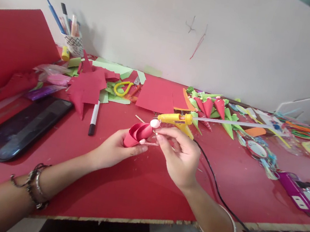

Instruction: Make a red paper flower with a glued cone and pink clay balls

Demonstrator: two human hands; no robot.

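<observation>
My left hand (pixel 113 146) holds a rolled red paper piece (pixel 134 134), its thumb along the lower side. A thin pale stick with a small pinkish tip (pixel 142 141) lies against the paper's opening near that thumb. My right hand (pixel 182 155) is closed in a pinch beside the roll, on what looks like a slim stick, mostly hidden by the fingers. A round pale pink bud (pixel 155 123) shows at the roll's upper edge, just above those fingertips. Right behind the hands lies a yellow glue gun (pixel 173 119) with a long clear glue stick in its back.
Red paper scraps (pixel 87 85), a marker (pixel 94 118) and a black phone (pixel 20 126) lie to the left. Small red and green paper cones (pixel 208 106) are heaped at the back right. The glue gun's black cord (pixel 214 188) crosses the table near a purple power strip (pixel 293 189).
</observation>
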